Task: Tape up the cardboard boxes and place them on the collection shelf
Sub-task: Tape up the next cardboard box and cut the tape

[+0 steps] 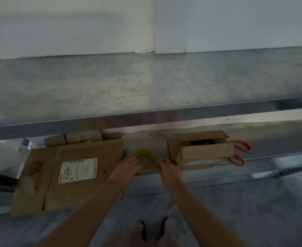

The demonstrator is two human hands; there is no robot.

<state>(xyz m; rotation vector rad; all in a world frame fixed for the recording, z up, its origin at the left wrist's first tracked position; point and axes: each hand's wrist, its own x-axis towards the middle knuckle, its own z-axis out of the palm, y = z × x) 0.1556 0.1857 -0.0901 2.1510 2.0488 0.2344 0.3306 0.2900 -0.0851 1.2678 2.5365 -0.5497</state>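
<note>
Step in hand looks like picking up the tape roll [143,151] / finding its free end. The roll lies flat on the lower steel shelf [141,139], between the flattened cardboard [79,168] on the L and the small open box [203,148] on the R. L hand [127,166]: fingers curled over the roll's near-left rim, seems to grip it. R hand [169,168]: just beside the roll, fingertips at the box's near-left corner. Frame is blurry, so can't tell if it pinches a tape end or holds nothing. To do it well, imo: keep L hand as anchor on the roll and use a R thumbnail to find the end. Peel slowly so the strip doesn't split. Box flaps are up w/ something dark inside, so fold them flush before taping. Orange scissors [241,147] sit behind the box on the R, within reach for the cut.
</note>
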